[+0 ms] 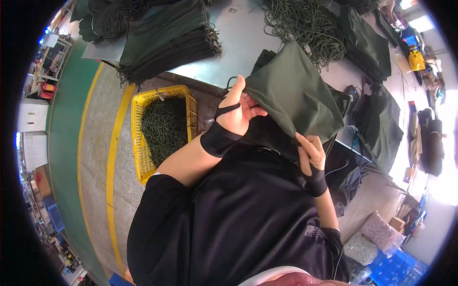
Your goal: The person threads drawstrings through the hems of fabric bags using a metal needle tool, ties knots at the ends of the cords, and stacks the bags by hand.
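Observation:
I hold a dark green cloth bag (pixel 291 90) up in front of my chest with both hands. My left hand (pixel 236 112), in a black wrist strap, grips the bag's upper left edge, where a thin dark cord (pixel 230 84) loops out. My right hand (pixel 311 153), also strapped at the wrist, pinches the bag's lower corner. The bag hangs over the near edge of a grey worktable (pixel 243 35).
On the table lie a stack of green bags (pixel 167 40), a tangle of green cords (pixel 305 24) and more dark green cloth (pixel 367 43). A yellow crate (pixel 139 143) of cords stands on the floor beside a yellow line. Bagged goods (pixel 377 233) sit at lower right.

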A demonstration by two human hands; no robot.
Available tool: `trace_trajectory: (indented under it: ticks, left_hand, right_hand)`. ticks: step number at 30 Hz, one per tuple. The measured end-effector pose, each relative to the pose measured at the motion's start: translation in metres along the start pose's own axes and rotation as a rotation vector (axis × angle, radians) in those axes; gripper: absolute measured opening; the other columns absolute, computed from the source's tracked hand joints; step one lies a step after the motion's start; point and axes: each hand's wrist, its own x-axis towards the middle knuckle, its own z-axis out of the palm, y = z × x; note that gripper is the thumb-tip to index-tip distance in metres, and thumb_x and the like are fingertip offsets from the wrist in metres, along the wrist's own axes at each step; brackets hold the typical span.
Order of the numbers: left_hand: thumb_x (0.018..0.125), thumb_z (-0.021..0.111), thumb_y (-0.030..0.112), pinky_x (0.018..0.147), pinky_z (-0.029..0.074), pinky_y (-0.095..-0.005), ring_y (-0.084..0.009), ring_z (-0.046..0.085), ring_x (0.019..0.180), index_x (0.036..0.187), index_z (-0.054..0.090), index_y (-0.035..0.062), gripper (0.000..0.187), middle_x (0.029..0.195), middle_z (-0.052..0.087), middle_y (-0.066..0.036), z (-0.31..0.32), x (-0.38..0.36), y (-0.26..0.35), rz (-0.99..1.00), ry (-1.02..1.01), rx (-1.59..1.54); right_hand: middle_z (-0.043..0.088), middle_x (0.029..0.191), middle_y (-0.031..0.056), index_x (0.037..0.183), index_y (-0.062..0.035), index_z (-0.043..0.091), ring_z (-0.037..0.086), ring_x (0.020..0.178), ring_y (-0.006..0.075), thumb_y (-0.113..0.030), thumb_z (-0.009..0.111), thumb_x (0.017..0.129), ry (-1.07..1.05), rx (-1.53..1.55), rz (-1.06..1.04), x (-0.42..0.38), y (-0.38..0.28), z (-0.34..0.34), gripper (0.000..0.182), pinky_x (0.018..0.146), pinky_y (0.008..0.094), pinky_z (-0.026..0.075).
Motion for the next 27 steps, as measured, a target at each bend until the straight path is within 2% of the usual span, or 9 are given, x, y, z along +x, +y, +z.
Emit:
trace_trajectory:
  ticks: [11,15,17,18,20,21,23,25,27]
  left_hand:
    - [0.103,0.045,0.051,0.068,0.054,-0.0317,-0.0194,0.068,0.088,0.118,0.063,0.0068,0.051,0.106,0.072,-0.007,0.002,0.005,-0.006,-0.024,0.027,0.0]
    - [0.103,0.045,0.052,0.087,0.052,-0.0373,-0.0239,0.064,0.104,0.127,0.059,0.0053,0.054,0.12,0.067,-0.01,0.013,0.024,-0.022,0.053,-0.017,-0.154]
    - [0.105,0.039,0.051,0.104,0.042,-0.0387,-0.0256,0.056,0.115,0.133,0.054,0.0029,0.058,0.129,0.061,-0.01,0.031,0.036,-0.03,0.081,-0.127,-0.317]
    - [0.106,0.037,0.051,0.101,0.043,-0.0369,-0.0239,0.056,0.113,0.132,0.055,0.002,0.058,0.126,0.061,-0.01,0.031,0.042,-0.044,0.373,0.002,0.062]
    - [0.107,0.034,0.051,0.09,0.046,-0.031,-0.0174,0.057,0.099,0.116,0.061,0.0002,0.059,0.11,0.063,-0.007,0.05,0.036,-0.039,0.662,0.226,0.751]
    - [0.107,0.034,0.051,0.09,0.046,-0.031,-0.0174,0.057,0.099,0.116,0.061,0.0002,0.059,0.11,0.063,-0.007,0.048,0.041,-0.036,0.657,0.206,0.761]
    - [0.107,0.032,0.05,0.08,0.048,-0.0281,-0.0141,0.058,0.086,0.099,0.062,0.0012,0.058,0.096,0.065,-0.004,0.044,0.057,-0.03,0.268,0.076,0.242]
    - [0.108,0.034,0.047,0.073,0.048,-0.0262,-0.0111,0.057,0.077,0.086,0.06,0.0028,0.056,0.085,0.063,-0.002,0.04,0.057,-0.026,0.314,0.04,0.357]
    - [0.109,0.035,0.041,0.072,0.048,-0.0271,-0.0109,0.058,0.077,0.086,0.064,0.0007,0.055,0.084,0.065,-0.002,0.044,0.054,-0.028,0.307,-0.117,0.573]
  right_hand:
    - [0.055,0.091,0.0025,0.117,-0.0019,0.066,0.051,0.076,0.0086,0.007,0.057,0.087,-0.061,0.241,0.131,0.001,0.003,0.011,0.032,0.068,0.0224,0.04]
    - [0.059,0.094,0.0005,0.121,-0.0028,0.064,0.052,0.078,0.0063,0.003,0.058,0.091,-0.093,0.414,0.257,0.001,0.005,0.025,0.031,0.067,0.0208,0.039]
    - [0.061,0.1,0.0005,0.127,-0.0038,0.061,0.055,0.081,0.0057,-0.002,0.058,0.095,-0.044,0.885,0.47,0.015,-0.005,0.047,0.032,0.067,0.0201,0.041]
    - [0.063,0.104,0.0006,0.131,-0.0047,0.058,0.059,0.084,0.0071,-0.004,0.057,0.097,-0.098,0.953,0.59,0.024,-0.015,0.045,0.033,0.068,0.0217,0.045]
    - [0.063,0.101,0.0015,0.128,-0.0039,0.059,0.06,0.082,0.008,-0.003,0.058,0.096,-0.092,0.903,0.594,0.035,-0.011,0.047,0.032,0.067,0.0222,0.046]
    - [0.064,0.098,0.0024,0.125,-0.0031,0.061,0.061,0.079,0.0088,-0.003,0.059,0.095,-0.108,0.853,0.603,0.042,-0.009,0.048,0.03,0.065,0.0227,0.046]
    - [0.064,0.091,0.0058,0.121,-0.0003,0.064,0.061,0.073,0.0094,-0.002,0.062,0.093,-0.076,0.288,0.12,0.066,-0.015,0.014,0.028,0.061,0.0235,0.046]
    - [0.061,0.086,0.0078,0.119,0.0013,0.066,0.057,0.068,0.0083,-0.002,0.064,0.091,0.104,-0.142,-0.154,0.08,-0.022,-0.011,0.028,0.06,0.0229,0.044]
    - [0.059,0.083,0.0059,0.121,0.0006,0.065,0.053,0.068,0.0076,-0.002,0.064,0.09,0.16,0.131,0.093,0.104,-0.053,-0.031,0.031,0.062,0.0223,0.044]
